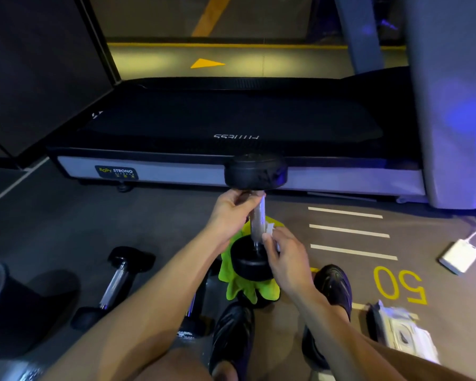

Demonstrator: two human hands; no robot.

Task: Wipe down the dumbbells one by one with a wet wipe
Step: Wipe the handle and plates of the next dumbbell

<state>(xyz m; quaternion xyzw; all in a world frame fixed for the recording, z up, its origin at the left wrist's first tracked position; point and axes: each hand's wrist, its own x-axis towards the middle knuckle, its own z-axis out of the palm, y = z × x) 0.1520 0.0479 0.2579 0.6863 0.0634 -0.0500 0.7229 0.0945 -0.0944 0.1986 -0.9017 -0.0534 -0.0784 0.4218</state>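
Head view: at the middle of the frame 1 dumbbell (256,215) stands upright on a bright green cloth (238,284) spread on the floor (66,221), its lower weight on the cloth and its upper weight in front of the treadmill (231,119). The left hand (231,209) grips the top of the bar just under the upper weight, fingers curled round it. The right hand (282,254) pinches a white wet wipe (268,229) against the lower part of the bar, just above the lower weight. 2 black shoes (333,284) show at the bottom centre, 1 on each side of the cloth. In the lower left a second dumbbell (116,281) lies on its side on the floor, and another, mostly hidden by the left forearm, lies beside it. In the lower right lies a pack of wipes (404,331), with a yellow 50 painted on the floor above it. A white box (459,255) with a cable sits at the right edge.
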